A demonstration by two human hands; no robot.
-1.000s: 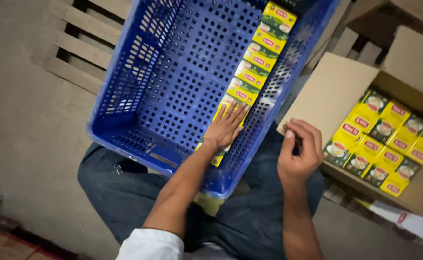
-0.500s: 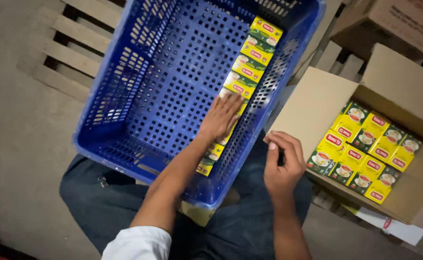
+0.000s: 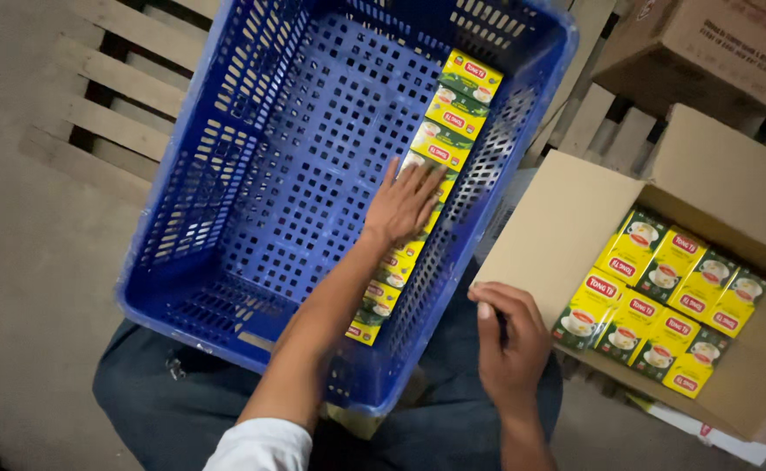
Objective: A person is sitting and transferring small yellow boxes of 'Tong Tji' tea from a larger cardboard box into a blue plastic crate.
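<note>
Sitting over a blue perforated crate (image 3: 226,174), with its near rim coming up against the lap in dark trousers (image 3: 156,410). Showing, well off to the left of the left hand (image 3: 405,205), the slats of a wooden pallet (image 3: 95,78) lying under the crate.

Pressing the left hand flat, fingers spread and released, gripping nothing, onto a single row of yellow-and-green boxes (image 3: 453,113) running along the crate's right wall. Covering the middle of that row with the palm. Leaving several boxes showing beyond the fingertips toward the far wall, and more lying back under the wrist and forearm toward the near rim.

Judging by the layout, standing at an early stage: filling only that one line, with all the crate floor to the left of the hand lying bare.

Holding the right hand (image 3: 509,340) just outside the crate's right wall, fingers curled loosely inward, close to the near flap of an open cardboard carton (image 3: 566,235). Touching that flap or stopping just short: impossible to tell. Pinching something small or nothing: impossible to tell too.

Showing, to the right of the right hand, two packed rows of matching boxes (image 3: 662,296) sitting inside the carton, untouched. Showing also, beyond that hand and well apart, a second brown carton (image 3: 714,44).
</note>
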